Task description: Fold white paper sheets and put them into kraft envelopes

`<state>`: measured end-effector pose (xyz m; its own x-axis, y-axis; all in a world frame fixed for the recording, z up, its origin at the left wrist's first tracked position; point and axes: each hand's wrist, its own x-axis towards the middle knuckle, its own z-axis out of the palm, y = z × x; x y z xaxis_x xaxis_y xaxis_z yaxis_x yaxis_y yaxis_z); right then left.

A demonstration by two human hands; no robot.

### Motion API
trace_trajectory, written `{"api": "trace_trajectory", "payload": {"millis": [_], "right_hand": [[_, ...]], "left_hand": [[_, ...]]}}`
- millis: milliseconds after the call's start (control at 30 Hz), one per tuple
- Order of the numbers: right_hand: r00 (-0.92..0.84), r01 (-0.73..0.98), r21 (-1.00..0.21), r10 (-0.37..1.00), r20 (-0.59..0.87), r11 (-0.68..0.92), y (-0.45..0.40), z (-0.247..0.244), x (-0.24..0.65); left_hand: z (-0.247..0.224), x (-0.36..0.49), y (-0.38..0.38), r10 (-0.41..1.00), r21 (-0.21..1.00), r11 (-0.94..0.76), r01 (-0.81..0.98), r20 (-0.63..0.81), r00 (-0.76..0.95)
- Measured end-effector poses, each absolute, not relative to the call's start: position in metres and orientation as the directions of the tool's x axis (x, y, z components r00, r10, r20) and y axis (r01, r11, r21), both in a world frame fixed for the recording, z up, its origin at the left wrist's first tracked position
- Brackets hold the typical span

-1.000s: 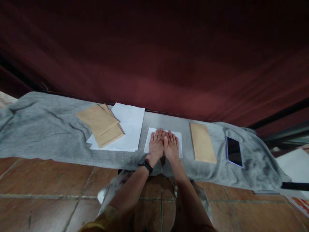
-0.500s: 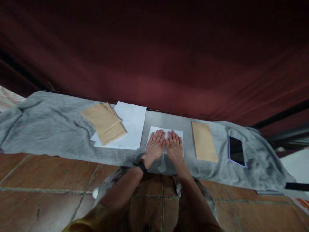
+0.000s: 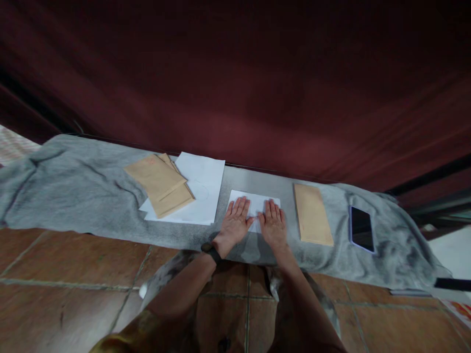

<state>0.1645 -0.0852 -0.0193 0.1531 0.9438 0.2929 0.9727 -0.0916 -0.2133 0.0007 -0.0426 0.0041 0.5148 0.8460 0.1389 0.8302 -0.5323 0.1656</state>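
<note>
A small white sheet of paper (image 3: 256,205) lies on the grey cloth in front of me, and both palms rest flat on it. My left hand (image 3: 235,223), with a dark watch on the wrist, covers the paper's left side, fingers spread. On the right side lies my right hand (image 3: 273,225), its fingers also stretched out. A strip of white paper shows between the two hands. Whether the sheet is folded underneath them I cannot tell.
Brown envelopes (image 3: 156,179) lie over larger white sheets (image 3: 204,191) to the left. More brown envelopes (image 3: 313,214) are stacked at the right, beside a phone (image 3: 361,228). The grey cloth (image 3: 91,196) is wrinkled; a dark red curtain (image 3: 235,117) hangs behind it.
My hands have moved apart across the paper, the right one shifting rightward, so more white shows between them. The view has shifted slightly.
</note>
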Motion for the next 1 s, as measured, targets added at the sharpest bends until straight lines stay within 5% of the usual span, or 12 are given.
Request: {"api": "trace_trajectory", "payload": {"millis": [400, 667, 1000], "right_hand": [[0.268, 0.950, -0.247, 0.900, 0.344, -0.189, -0.097, -0.014, 0.179], [0.010, 0.887, -0.458, 0.987, 0.161, 0.066, -0.090, 0.001, 0.151], [0.026, 0.911, -0.411, 0.995, 0.094, 0.016, -0.087, 0.002, 0.157]], "left_hand": [[0.014, -0.002, -0.052, 0.822, 0.133, -0.557, 0.820, 0.234, 0.520], [0.008, 0.010, -0.062, 0.741, 0.119, -0.665, 0.738, 0.232, 0.630], [0.006, 0.013, -0.073, 0.703, 0.178, -0.712, 0.680, 0.171, 0.691]]}}
